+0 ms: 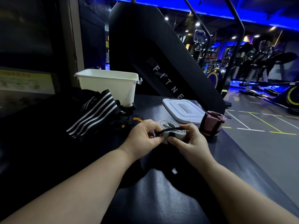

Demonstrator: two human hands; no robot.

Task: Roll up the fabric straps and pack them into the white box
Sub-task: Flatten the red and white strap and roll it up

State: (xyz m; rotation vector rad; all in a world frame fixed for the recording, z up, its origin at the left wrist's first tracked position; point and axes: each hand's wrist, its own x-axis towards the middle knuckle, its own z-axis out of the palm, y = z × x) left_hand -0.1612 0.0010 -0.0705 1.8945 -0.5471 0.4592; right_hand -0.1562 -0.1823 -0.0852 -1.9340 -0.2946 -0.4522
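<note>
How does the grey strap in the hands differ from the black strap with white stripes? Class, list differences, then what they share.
The grey strap is plain and coiled flat; the black striped strap lies loose, unrolled. The left hand and right hand pinch the grey strap; no hand touches the black striped strap, which lies by the white box. Both are fabric and outside the box.

Reaching forward with both bare forearms, converging toward the middle. Pinching the near left end of a rolled grey fabric strap [168, 125] with the left hand [143, 136], thumb and forefinger curled on it. Gripping the right end with the right hand [189, 140], fingers curled beneath, thumb on top by a thin black elastic cord [171, 130] stretched across the roll. Keeping both hands close together.
</note>
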